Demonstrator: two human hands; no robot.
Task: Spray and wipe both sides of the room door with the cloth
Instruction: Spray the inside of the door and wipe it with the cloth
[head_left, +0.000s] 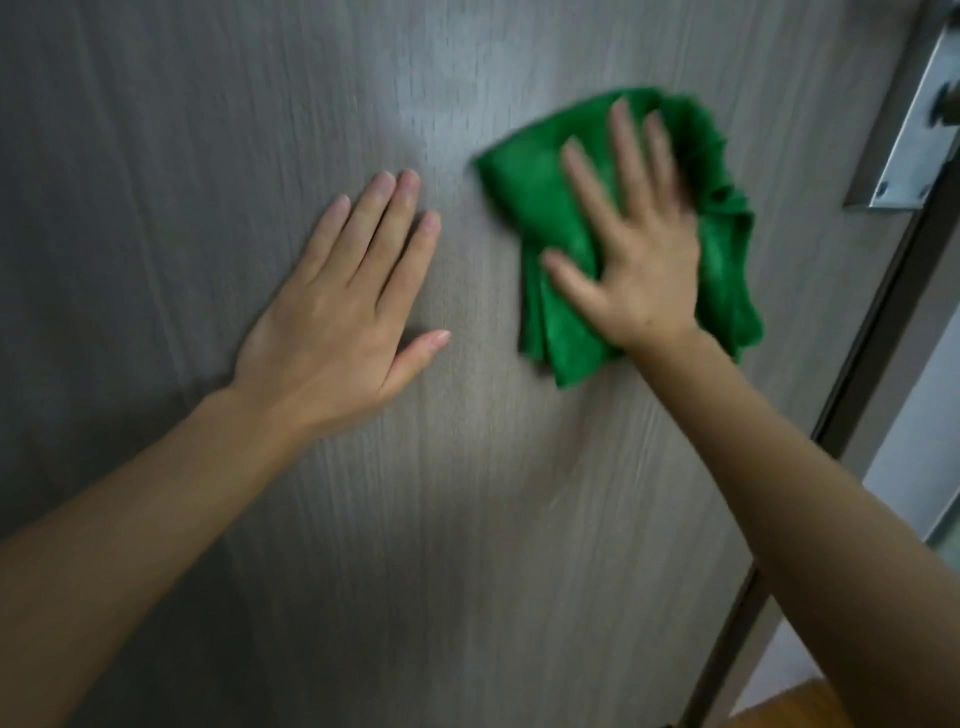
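Observation:
A grey wood-grain door (208, 130) fills most of the view. My right hand (631, 244) lies flat with spread, straight fingers on a folded green cloth (524, 208) and presses it against the door, right of centre. The cloth's edges are blurred. My left hand (343, 312) rests flat on the bare door surface to the left of the cloth, fingers straight and close together, holding nothing. No spray bottle is in view.
A metal lock plate (914, 150) with part of a dark handle sits at the door's upper right. The door's dark edge (878, 312) runs down the right side, with a pale wall and a strip of wooden floor (789, 706) beyond.

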